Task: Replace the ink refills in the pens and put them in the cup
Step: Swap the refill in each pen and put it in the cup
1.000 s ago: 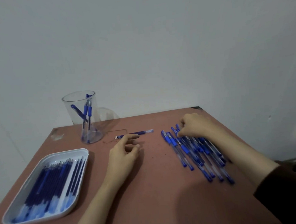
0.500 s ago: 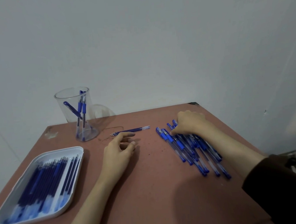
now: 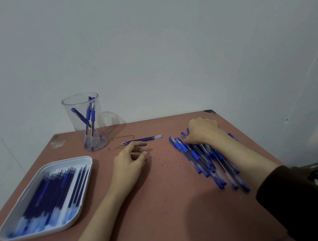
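The right hand (image 3: 204, 131) lies over the far end of the pile of pens (image 3: 210, 160), fingers curled down among them. Whether they pinch one I cannot tell. The left hand (image 3: 129, 160) rests loosely curled and holds nothing, just beside the loose refills (image 3: 142, 139). The pens lie crossed and touching, so lifting one could drag its neighbours toward the table (image 3: 160, 205) edge — and the cup (image 3: 85, 121), well apart at the back left, looks light enough to tip.
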